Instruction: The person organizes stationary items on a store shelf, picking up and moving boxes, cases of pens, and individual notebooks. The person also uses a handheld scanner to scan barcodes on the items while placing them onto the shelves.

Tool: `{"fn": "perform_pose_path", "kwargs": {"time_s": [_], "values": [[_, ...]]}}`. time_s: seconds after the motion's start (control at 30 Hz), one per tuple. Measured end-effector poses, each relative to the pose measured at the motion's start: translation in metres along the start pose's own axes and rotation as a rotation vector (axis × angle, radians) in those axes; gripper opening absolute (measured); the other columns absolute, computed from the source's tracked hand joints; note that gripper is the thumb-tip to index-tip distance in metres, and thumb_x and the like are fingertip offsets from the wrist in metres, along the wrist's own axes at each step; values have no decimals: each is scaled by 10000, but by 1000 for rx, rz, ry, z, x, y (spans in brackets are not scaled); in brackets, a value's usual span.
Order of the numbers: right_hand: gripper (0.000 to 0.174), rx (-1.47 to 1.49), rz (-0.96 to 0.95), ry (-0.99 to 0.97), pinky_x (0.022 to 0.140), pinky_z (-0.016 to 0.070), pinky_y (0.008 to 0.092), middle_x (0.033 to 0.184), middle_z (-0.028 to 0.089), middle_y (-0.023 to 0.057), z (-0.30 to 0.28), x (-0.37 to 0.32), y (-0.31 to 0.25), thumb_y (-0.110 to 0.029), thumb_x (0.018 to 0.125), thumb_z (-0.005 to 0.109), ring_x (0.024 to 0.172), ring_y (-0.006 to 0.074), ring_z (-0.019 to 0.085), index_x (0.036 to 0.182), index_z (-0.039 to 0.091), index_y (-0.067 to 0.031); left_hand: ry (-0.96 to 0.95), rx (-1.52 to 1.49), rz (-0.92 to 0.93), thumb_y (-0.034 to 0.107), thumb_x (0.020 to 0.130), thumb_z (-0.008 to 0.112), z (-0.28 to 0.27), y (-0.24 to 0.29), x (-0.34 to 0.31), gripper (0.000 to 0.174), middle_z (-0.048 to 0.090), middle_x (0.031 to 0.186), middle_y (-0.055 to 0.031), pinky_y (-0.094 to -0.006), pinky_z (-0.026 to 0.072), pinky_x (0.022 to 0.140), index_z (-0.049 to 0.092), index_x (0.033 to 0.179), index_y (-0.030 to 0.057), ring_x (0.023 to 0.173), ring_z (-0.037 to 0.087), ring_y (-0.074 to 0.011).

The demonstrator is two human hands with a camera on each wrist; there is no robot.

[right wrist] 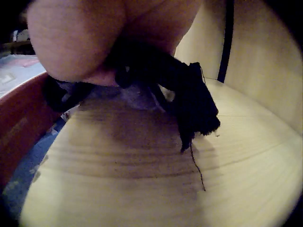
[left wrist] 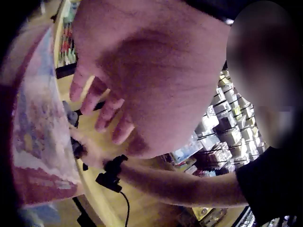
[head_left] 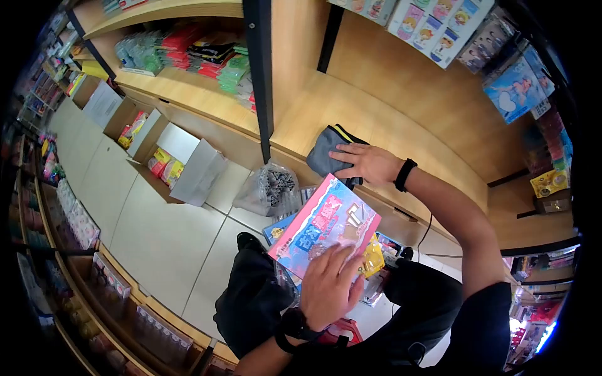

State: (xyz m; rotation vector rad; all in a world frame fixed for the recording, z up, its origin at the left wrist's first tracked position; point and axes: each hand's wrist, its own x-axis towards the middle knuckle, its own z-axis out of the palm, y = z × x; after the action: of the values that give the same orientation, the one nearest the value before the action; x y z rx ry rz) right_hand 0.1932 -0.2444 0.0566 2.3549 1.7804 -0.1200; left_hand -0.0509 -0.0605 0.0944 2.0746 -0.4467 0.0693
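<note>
Upper garment: plain black, short-sleeved top [head_left: 480, 332]. Lower garment: loose black trousers [head_left: 254, 294]; dark footwear [head_left: 249, 241] shows below the cuff. Left wrist: wide black strap [head_left: 296, 322], surface detail indistinct. Right wrist: black fabric band [head_left: 406, 175] bearing a small black block-shaped unit [left wrist: 108, 182], thin dark cable [left wrist: 126, 205] attached.
</note>
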Motion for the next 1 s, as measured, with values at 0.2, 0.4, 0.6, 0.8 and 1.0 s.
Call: {"fn": "perform_pose_path", "kwargs": {"time_s": [0.2, 0.4, 0.6, 0.8, 1.0], "values": [[386, 9, -19, 61, 1045, 305, 400, 1407, 326, 106, 0, 34, 6, -155, 767, 544, 1278, 293, 342, 1147, 543, -223, -32, 435, -111, 197, 748, 605, 17, -13, -14, 407, 502, 1209, -139, -430, 358, 959, 553, 1123, 46, 1148, 430, -332], [419, 47, 62, 158, 988, 371, 387, 1338, 409, 145, -4, 101, 7, -115, 725, 587, 1205, 334, 418, 1133, 549, -201, -18, 443, -120, 221, 769, 600, 17, -16, -14, 390, 516, 1187, -148, -437, 375, 947, 558, 1109, 34, 1125, 456, -333], [501, 136, 146, 130, 993, 373, 372, 1333, 418, 151, 3, 118, 6, -64, 658, 637, 1199, 346, 424, 1135, 562, -197, -21, 489, -138, 225, 763, 602, 19, -15, -11, 392, 529, 1174, -132, -430, 397, 926, 559, 1104, 36, 1122, 464, -336], [523, 129, 195, 121, 1020, 352, 368, 1362, 384, 145, 2, 34, -10, -168, 702, 654, 1220, 344, 405, 1199, 515, -248, -31, 530, -112, 241, 751, 612, 20, -11, -9, 400, 542, 1146, -120, -419, 418, 902, 563, 1097, 44, 1114, 467, -335], [579, 326, 641, 40, 1044, 316, 379, 1372, 333, 227, 35, -136, -39, -8, 708, 546, 1247, 379, 359, 1251, 474, -193, -27, 638, -71, 271, 754, 618, 25, -8, -10, 404, 540, 1133, -115, -420, 443, 872, 560, 1094, 60, 1109, 466, -349]]}}
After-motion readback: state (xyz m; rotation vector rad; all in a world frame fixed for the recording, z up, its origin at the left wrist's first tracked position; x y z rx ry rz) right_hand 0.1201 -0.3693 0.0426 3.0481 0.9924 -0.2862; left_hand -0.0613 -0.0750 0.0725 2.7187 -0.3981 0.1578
